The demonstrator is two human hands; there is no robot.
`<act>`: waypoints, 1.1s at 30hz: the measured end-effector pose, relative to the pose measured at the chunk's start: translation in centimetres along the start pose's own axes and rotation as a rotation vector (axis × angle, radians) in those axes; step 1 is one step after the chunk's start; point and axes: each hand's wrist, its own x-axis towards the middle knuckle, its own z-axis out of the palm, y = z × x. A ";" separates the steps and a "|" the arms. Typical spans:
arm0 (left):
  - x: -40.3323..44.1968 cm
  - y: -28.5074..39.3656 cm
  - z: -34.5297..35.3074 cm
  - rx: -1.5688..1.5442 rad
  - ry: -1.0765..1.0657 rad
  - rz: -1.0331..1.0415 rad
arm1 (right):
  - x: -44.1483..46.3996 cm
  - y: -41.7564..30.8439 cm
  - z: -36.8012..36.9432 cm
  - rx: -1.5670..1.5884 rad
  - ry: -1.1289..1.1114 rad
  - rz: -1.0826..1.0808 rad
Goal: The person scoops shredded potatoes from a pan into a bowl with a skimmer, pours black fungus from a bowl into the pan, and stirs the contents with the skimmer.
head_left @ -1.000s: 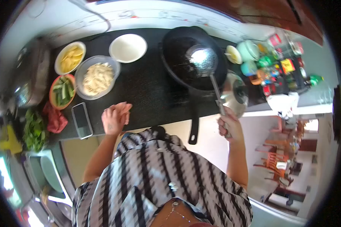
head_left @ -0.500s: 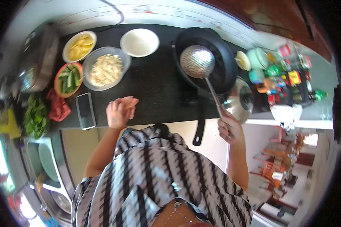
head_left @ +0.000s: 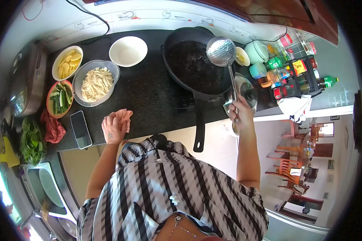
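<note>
My right hand is closed round the handle of a metal skimmer, whose perforated bowl hangs over the right part of a black wok. Dark liquid seems to lie in the wok, and its long handle points toward me. At the counter's front edge, my left hand rests with its fingers curled on a pink cloth. A metal lid lies right of the wok, partly behind my right hand.
On the left are bowls of shredded pale food, yellow slices and green pieces, a phone, a red cloth and leafy greens. A white bowl stands behind. Bottles crowd the right.
The skimmer has moved from the middle of the wok toward its right side, its bowl raised. My left hand stays on the pink cloth. The camera view has shifted slightly.
</note>
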 end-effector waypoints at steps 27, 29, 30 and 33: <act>0.0 0.0 0.2 0.039 -0.025 -0.006 | -5.6 0.9 1.0 0.116 -0.275 0.192; -0.1 -0.1 0.2 0.045 -0.027 -0.007 | -5.5 1.0 1.0 0.156 -0.353 0.244; -0.1 0.0 0.2 0.043 -0.029 -0.007 | -5.3 1.0 1.0 0.176 -0.393 0.268; -0.2 -0.1 0.2 0.041 -0.032 -0.008 | -4.2 1.8 1.1 0.074 -0.357 0.285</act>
